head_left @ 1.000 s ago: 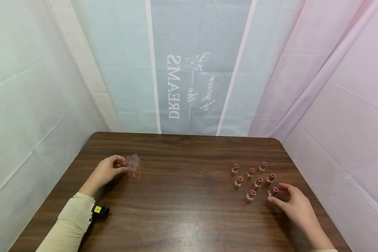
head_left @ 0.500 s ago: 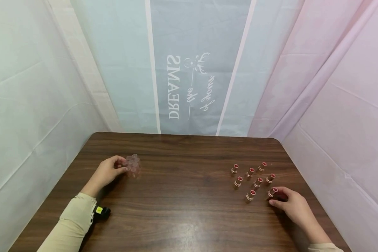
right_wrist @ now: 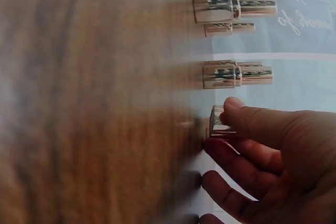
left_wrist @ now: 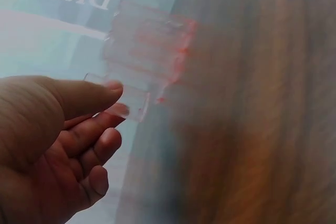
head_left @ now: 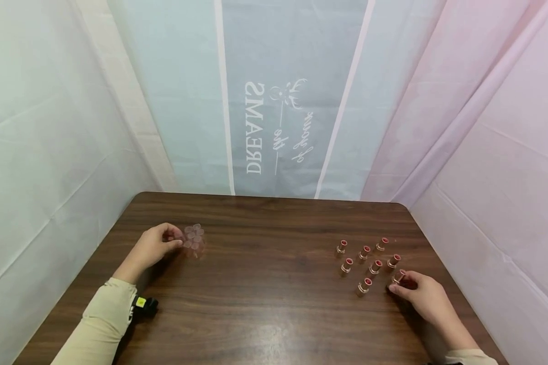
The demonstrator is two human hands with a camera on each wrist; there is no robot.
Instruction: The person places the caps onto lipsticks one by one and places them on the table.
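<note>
R grip (head_left: 422, 295), head view, pinches one tube (head_left: 399, 276) btwn thumb & fingers; other tubes (head_left: 376, 266) stand to its L & beyond, none in the hold. Well off to its L, L grip (head_left: 151, 247) pinches at clear caps (head_left: 195, 237), most of them just R of its fingertips.

L wrist: thumb & index pinch one cap; rest sit past the tips, blurred. Prob. v. light, stiff, slick, maybe brittle; best held by side walls, soft squeeze.

R wrist: thumb & index on tube, lower end poking out twd table (right_wrist: 105, 119), upper part hidden behind fingers; can't tell if lifted. Likely light, rigid, slippery finish; hold wide base, keep off red top.
</note>
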